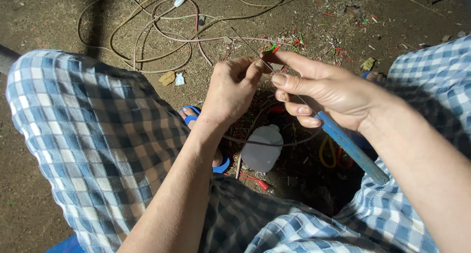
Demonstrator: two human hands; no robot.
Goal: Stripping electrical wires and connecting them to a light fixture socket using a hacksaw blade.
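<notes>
1. Two hands meet over the dirt floor — your left hand pinches a thin dark wire at its end, fingers closed on it.
2. Your right hand is closed too, on a blue-handled tool, thumb and forefinger nipping the same wire by red and green insulation scraps.
3. This looks like stripping; the next pull calls for a firm pinch.
4. Below lie a white plastic jug, blue sandals and, farther off, tangled pale cables — the checked cloth crowds both sides.
</notes>
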